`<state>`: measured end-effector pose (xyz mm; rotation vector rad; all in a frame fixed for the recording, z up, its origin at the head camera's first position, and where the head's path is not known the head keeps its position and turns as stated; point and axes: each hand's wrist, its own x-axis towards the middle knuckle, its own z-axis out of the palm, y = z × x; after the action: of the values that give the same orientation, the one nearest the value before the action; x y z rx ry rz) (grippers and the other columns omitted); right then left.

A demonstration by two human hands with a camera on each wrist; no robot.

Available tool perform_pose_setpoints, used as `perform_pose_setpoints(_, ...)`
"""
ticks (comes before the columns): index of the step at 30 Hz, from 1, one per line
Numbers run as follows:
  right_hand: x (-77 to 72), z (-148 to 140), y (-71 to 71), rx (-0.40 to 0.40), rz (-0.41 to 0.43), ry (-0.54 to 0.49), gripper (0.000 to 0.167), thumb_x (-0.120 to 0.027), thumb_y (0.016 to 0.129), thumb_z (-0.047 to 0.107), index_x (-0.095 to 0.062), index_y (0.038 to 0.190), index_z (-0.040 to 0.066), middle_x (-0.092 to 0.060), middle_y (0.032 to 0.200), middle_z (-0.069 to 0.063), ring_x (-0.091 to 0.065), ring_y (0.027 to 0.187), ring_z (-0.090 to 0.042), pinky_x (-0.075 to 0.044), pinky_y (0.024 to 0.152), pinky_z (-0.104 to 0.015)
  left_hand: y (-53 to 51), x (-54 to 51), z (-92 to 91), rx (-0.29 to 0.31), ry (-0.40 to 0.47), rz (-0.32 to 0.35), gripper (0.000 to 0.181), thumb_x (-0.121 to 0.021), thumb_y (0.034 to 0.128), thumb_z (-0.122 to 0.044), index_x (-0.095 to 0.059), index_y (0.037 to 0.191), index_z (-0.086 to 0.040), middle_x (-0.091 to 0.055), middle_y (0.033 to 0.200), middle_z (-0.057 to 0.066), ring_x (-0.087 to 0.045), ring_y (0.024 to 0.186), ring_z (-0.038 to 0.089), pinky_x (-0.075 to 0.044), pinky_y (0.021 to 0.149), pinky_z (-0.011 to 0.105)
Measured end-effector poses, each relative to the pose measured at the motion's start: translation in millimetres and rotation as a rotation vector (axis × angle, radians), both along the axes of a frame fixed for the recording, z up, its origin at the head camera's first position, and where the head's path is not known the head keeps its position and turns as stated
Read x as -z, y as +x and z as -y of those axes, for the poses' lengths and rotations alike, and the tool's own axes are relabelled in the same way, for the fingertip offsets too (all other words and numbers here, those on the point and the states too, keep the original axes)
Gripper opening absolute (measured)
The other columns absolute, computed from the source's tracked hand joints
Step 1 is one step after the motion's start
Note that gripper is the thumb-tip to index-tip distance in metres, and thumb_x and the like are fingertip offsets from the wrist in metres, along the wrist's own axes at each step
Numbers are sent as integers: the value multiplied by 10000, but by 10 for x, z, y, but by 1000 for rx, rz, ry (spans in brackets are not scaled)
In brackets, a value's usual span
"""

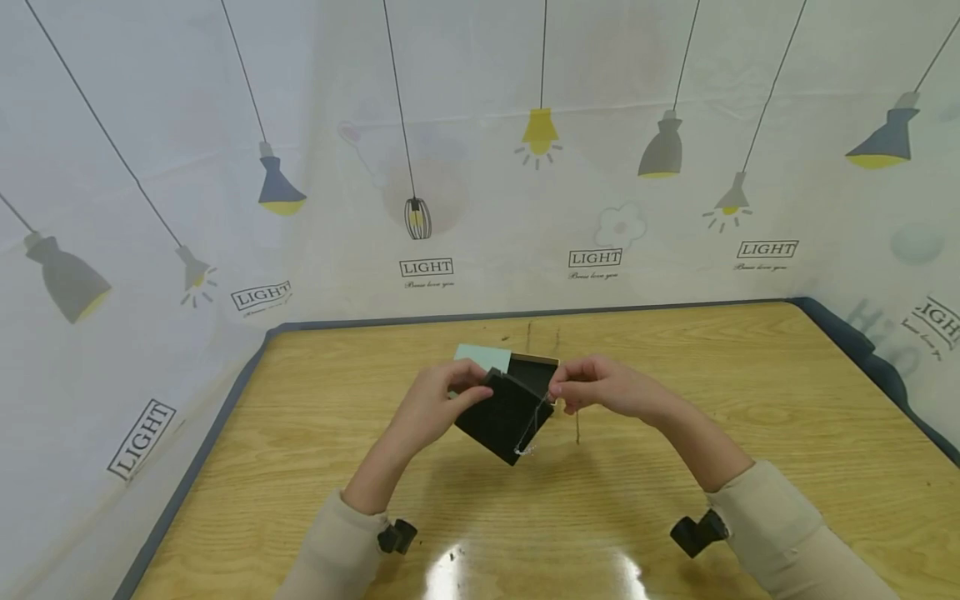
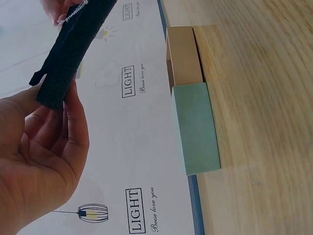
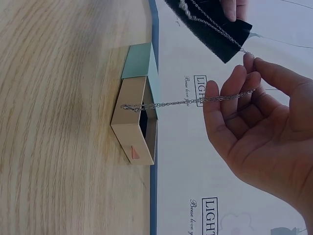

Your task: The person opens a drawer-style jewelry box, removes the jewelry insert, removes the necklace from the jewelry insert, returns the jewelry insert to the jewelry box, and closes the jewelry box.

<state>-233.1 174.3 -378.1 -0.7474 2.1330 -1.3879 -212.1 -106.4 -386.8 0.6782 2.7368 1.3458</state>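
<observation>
A thin silver-coloured metal chain necklace (image 3: 186, 102) is held up in the air, partly laid across a flat black soft-looking pad (image 1: 498, 421). One stretch runs slantwise over the pad's face to a brighter, thicker section by its near corner; another doubled length hangs free below the right hand (image 1: 600, 388). The chain is pinched between the tips of that hand's thumb and index finger, just beside the pad's right edge, apparently so that the strand is kept taut and untangled. The other right fingers are loosely bent.

The pad is gripped at its upper left edge by the left hand (image 1: 435, 407), thumb on the near face and fingers behind, so most of it is left uncovered. It is tilted toward the person, seemingly to keep the chain in sight.

Beyond the pad, a tan card drawer (image 2: 185, 56) with a dark inside and a small pink tab (image 3: 135, 152) is set partly out of its mint-green card cover (image 2: 196, 129), on the wood-grain table (image 1: 300, 475), presumably within easy reach.
</observation>
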Motion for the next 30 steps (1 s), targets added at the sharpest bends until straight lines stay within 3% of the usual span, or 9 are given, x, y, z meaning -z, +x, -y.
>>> perform_pose_setpoints(5,-10,-12,-4,2,0,-3,309,-520,1040,214,-610,1058,-81,-614,911,-70,-630,862,-181,-557,880,-402,-6,17,10,11,-2,-12,141,-660,965,-197,-713,1063,-110,-741,1040,50,-710,962,205,-591,848,390)
perform_pose_setpoints(10,-17,-26,-4,3,4,-11,231,-520,1039,203,-631,1024,1,-627,925,-44,-633,869,-175,-562,875,-363,-6,28,13,4,-2,-10,129,-665,961,-192,-715,1052,-115,-741,1027,41,-708,946,190,-591,840,381)
perform_pose_setpoints(17,-42,-50,-12,13,-3,-5,221,-532,1036,222,-636,1023,28,-630,921,-17,-631,848,-180,-568,865,-356,-8,43,24,-1,5,-1,125,-662,964,-192,-714,1045,-112,-741,1025,38,-704,946,185,-590,843,381)
perform_pose_setpoints(23,-46,-88,-34,12,-14,-3,237,-526,1042,231,-641,1047,23,-569,840,-32,-568,751,-184,-566,767,-371,-12,56,32,-4,-10,0,130,-663,963,-196,-714,1052,-116,-742,1032,38,-706,955,190,-589,854,388)
perform_pose_setpoints(30,-75,-119,-33,32,-38,13,229,-521,1040,213,-650,1054,24,-585,859,-50,-562,747,-140,-548,699,-298,-15,68,37,0,-2,-6,128,-661,965,-200,-713,1047,-116,-744,1031,40,-708,962,198,-590,861,396)
